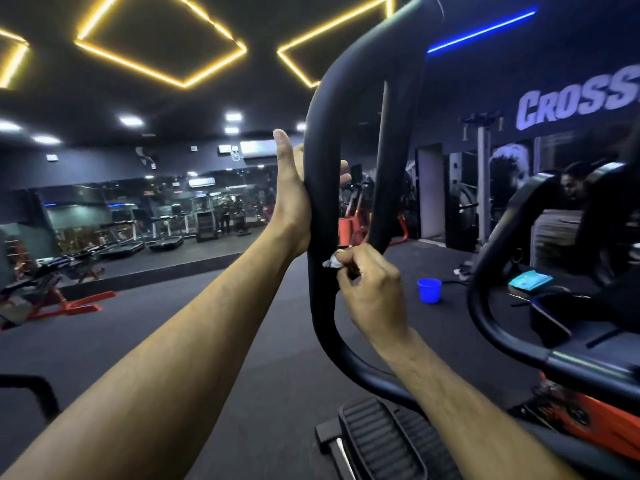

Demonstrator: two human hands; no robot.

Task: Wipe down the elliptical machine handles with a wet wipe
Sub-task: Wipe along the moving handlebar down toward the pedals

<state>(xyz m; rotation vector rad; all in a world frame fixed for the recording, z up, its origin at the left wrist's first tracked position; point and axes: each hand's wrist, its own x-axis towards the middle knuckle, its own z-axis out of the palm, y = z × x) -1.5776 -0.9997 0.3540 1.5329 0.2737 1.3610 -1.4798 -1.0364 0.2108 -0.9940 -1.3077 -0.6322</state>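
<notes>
A black looped elliptical handle [320, 133] rises through the middle of the view. My left hand [294, 199] grips its left bar, thumb pointing up and fingertips showing on the far side. Just below, my right hand [372, 289] pinches a small crumpled white wet wipe [332, 262] and presses it against the same bar near the loop's lower inner bend. Most of the wipe is hidden inside my fingers. The second handle [485, 265] curves up at the right.
The machine's black foot pedal [381, 441] lies below my arms, beside its orange frame [595, 427]. A blue bucket [429, 290] stands on the dark floor behind the handle. A teal wipe packet [530, 280] rests on the console. Treadmills and red benches line the mirrored wall at left.
</notes>
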